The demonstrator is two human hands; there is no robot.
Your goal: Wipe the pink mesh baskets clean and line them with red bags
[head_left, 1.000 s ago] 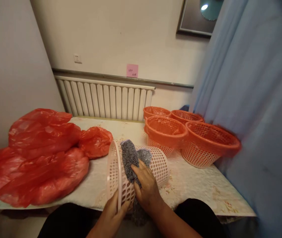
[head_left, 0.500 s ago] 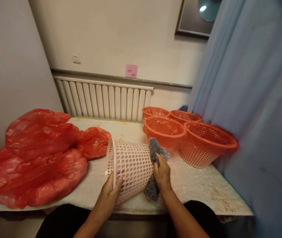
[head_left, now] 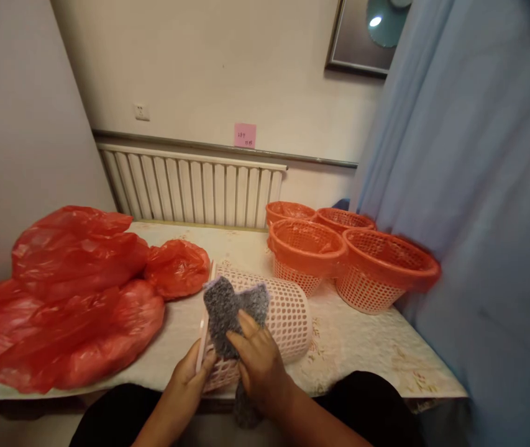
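Note:
A pale pink perforated basket (head_left: 290, 316) lies on its side at the table's front edge, its rim toward the left. My left hand (head_left: 190, 375) grips that rim, thumb on the outer wall. Under my right hand (head_left: 260, 360) is a grey fuzzy cloth (head_left: 222, 316), pressed to the basket's side near the rim; part of the cloth hangs below the hand. The basket's inside is hidden.
Red plastic bags (head_left: 82, 298) are heaped on the left of the table (head_left: 362, 347). Several baskets lined with red bags (head_left: 309, 248) stand at the back right, beside a blue curtain (head_left: 493, 217). A radiator (head_left: 199, 186) is behind the table.
My right hand and the cloth have moved left, from the basket's base end to near its rim. The basket has turned a little, its base now showing farther right.

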